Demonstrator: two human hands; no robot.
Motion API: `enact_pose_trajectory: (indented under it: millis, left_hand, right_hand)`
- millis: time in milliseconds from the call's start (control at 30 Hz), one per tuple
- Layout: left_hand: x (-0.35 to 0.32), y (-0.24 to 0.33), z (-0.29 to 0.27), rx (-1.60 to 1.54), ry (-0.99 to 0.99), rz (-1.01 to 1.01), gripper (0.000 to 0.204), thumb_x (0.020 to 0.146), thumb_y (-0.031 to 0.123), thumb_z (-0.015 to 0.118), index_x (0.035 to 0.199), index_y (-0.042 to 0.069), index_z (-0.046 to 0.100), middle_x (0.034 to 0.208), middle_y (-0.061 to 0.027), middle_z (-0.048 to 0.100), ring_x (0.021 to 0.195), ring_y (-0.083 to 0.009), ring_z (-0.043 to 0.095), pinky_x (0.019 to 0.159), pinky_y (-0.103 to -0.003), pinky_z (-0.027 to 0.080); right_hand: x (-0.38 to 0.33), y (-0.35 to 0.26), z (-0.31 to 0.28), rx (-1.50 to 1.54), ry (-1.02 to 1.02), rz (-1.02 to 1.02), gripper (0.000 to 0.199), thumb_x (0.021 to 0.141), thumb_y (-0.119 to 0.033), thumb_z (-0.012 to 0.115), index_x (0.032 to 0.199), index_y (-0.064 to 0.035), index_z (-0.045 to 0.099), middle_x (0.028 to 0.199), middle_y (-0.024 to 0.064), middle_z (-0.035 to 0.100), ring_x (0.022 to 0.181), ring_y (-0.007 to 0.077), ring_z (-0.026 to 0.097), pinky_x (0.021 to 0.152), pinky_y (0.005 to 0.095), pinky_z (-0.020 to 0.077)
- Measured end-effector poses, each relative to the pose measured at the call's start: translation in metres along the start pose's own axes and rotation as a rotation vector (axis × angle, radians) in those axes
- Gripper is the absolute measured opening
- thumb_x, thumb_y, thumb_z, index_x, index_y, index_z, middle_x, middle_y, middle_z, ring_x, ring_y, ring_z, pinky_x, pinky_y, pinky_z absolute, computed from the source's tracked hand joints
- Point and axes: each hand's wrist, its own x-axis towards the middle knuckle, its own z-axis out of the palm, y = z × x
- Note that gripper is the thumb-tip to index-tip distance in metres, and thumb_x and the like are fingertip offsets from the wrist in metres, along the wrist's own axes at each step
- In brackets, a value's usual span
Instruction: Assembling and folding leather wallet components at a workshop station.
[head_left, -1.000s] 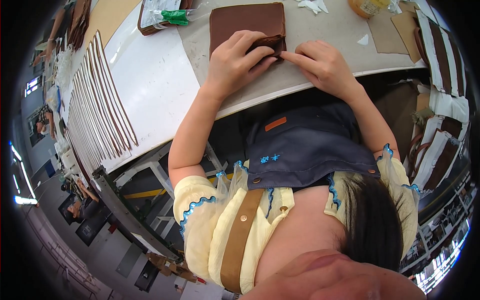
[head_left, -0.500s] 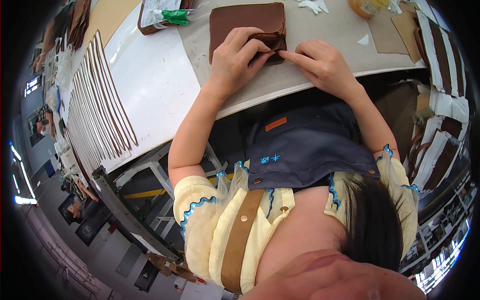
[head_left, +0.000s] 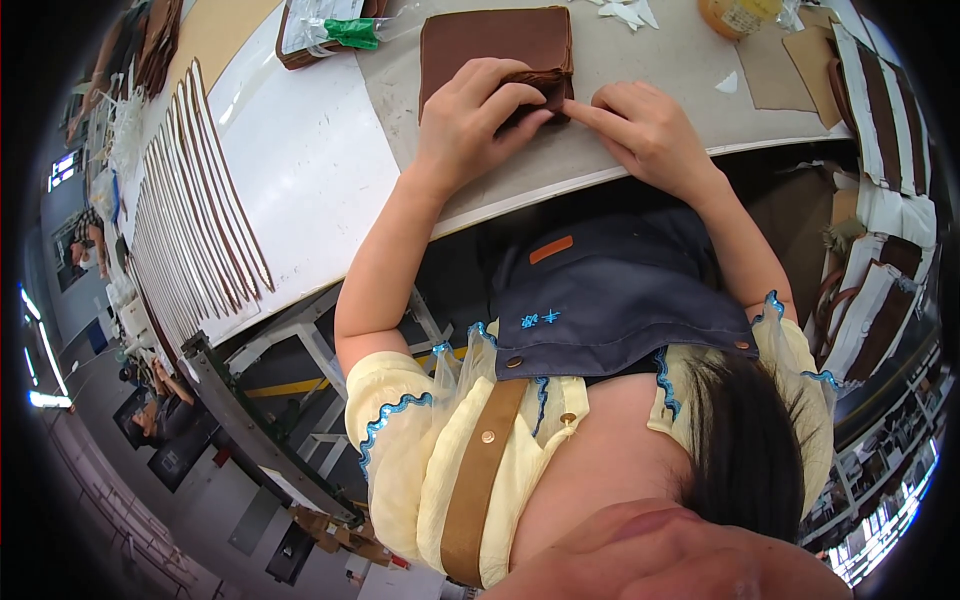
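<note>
A stack of brown leather pieces (head_left: 495,40) lies on the work table at the top middle. My left hand (head_left: 468,125) is closed over its near edge, with curled fingers holding up the upper layers so that a dark gap shows at the near right corner. My right hand (head_left: 650,125) is to the right of the stack. Its index finger is stretched out to that corner and its tip touches the leather; the other fingers are loosely bent, and I see nothing held in them.
Left on the table (head_left: 320,200) runs a row of long thin brown strips (head_left: 205,190). Behind stands another stack with a green-wrapped item (head_left: 350,33). White scraps (head_left: 630,12), a jar of amber contents (head_left: 738,14) and cardboard pieces (head_left: 765,75) lie right. Brown-and-white parts (head_left: 885,110) hang beyond.
My left fingertips have shifted slightly along the stack's near edge, and the gap at the corner looks a little different. My right hand has hardly moved.
</note>
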Motion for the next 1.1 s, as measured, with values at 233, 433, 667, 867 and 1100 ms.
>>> enact_pose_trajectory:
  millis: [233, 433, 667, 867, 1100]
  left_hand:
    - [-0.0001, -0.0008, 0.0006, 0.055, -0.021, 0.053, 0.022, 0.082, 0.008, 0.087, 0.1, 0.01, 0.074, 0.115, -0.007, 0.073, 0.102, -0.0288, 0.072, 0.084, -0.038, 0.061]
    - [-0.0001, 0.0002, -0.0003, 0.056, -0.029, 0.028, 0.03, 0.083, 0.003, 0.081, 0.11, 0.014, 0.078, 0.114, -0.0062, 0.073, 0.101, -0.0282, 0.073, 0.083, -0.038, 0.062]
    - [0.0036, -0.0006, -0.0032, 0.086, -0.057, 0.132, 0.031, 0.077, 0.008, 0.082, 0.105, 0.017, 0.077, 0.112, -0.0034, 0.069, 0.1, -0.0245, 0.071, 0.08, -0.036, 0.061]
    - [0.0024, -0.001, -0.0033, 0.08, -0.063, 0.125, 0.023, 0.081, 0.015, 0.087, 0.1, 0.015, 0.076, 0.111, -0.0036, 0.07, 0.1, -0.0251, 0.071, 0.08, -0.037, 0.061]
    - [0.0022, 0.0024, -0.003, 0.058, -0.032, 0.055, 0.022, 0.08, 0.005, 0.085, 0.099, 0.012, 0.076, 0.115, -0.007, 0.072, 0.101, -0.0286, 0.072, 0.083, -0.039, 0.062]
  right_hand:
    - [0.0011, -0.0017, 0.0, 0.024, 0.014, 0.008, 0.042, 0.086, -0.004, 0.074, 0.128, -0.0096, 0.073, 0.095, 0.0071, 0.062, 0.087, 0.0268, 0.064, 0.081, 0.0392, 0.0523]
    - [-0.0024, 0.0002, -0.0017, 0.04, -0.006, 0.006, 0.027, 0.086, -0.006, 0.074, 0.112, -0.008, 0.072, 0.096, 0.0073, 0.063, 0.09, 0.0271, 0.066, 0.08, 0.0395, 0.0522]
    - [-0.0016, -0.0005, -0.0022, 0.052, 0.007, -0.007, 0.026, 0.086, -0.005, 0.074, 0.111, -0.0081, 0.072, 0.096, 0.007, 0.064, 0.089, 0.0273, 0.065, 0.08, 0.0397, 0.0521]
    - [-0.0017, -0.0019, -0.0031, 0.052, 0.017, 0.002, 0.033, 0.084, -0.003, 0.075, 0.116, -0.009, 0.073, 0.096, 0.0065, 0.064, 0.089, 0.0269, 0.066, 0.08, 0.0395, 0.0523]
    - [-0.0022, -0.0009, -0.0026, 0.049, 0.012, 0.008, 0.032, 0.083, -0.003, 0.075, 0.115, -0.008, 0.073, 0.096, 0.0063, 0.065, 0.089, 0.0265, 0.066, 0.081, 0.0389, 0.0529]
